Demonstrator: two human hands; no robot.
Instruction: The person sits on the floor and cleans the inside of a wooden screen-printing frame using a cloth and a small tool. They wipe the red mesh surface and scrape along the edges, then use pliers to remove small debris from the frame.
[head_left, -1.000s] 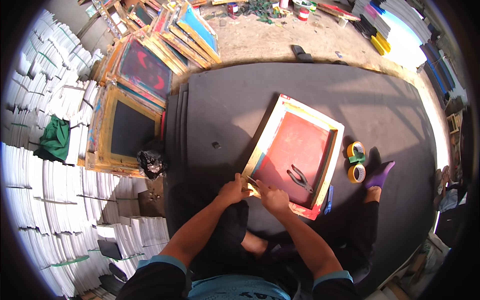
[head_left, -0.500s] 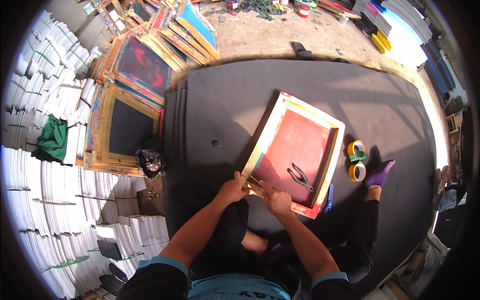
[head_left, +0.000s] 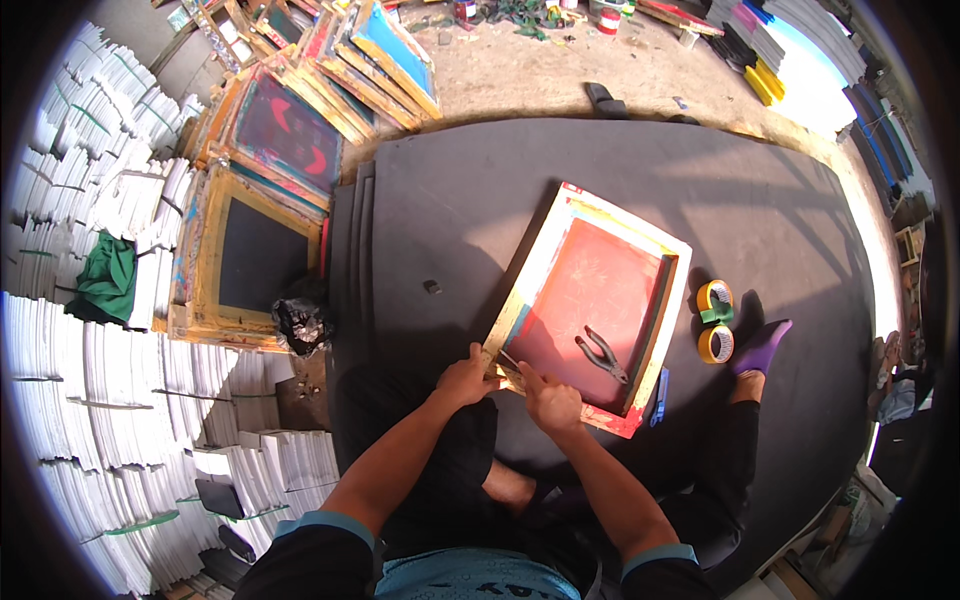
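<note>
A screen-printing frame (head_left: 652, 352) of paint-stained wood with red mesh lies tilted before me. My left hand (head_left: 467, 378) grips its near left corner, thumb and fingers closed on the wood. Beside it, my right hand (head_left: 552, 402) is closed on a thin, light-coloured tool (head_left: 509, 358) whose tip meets the inner edge of that corner. The tool's kind is hidden by the fingers. On the mesh rest pliers (head_left: 603, 356), their handles spread apart. A blue utility knife (head_left: 659, 398) lies against the frame's right side.
Dark foam sheets (head_left: 440, 220) are stacked under the frame. Two rolls of yellow tape (head_left: 715, 345) stand right of it, near my foot in a purple sock (head_left: 763, 348). More screen frames (head_left: 205, 265) lean at the left, beside bundled white sheets (head_left: 60, 370) and a black plastic bag (head_left: 300, 322).
Almost nothing differs. My right hand has shifted very slightly at the corner, while the left hand, frame and pliers stay put.
</note>
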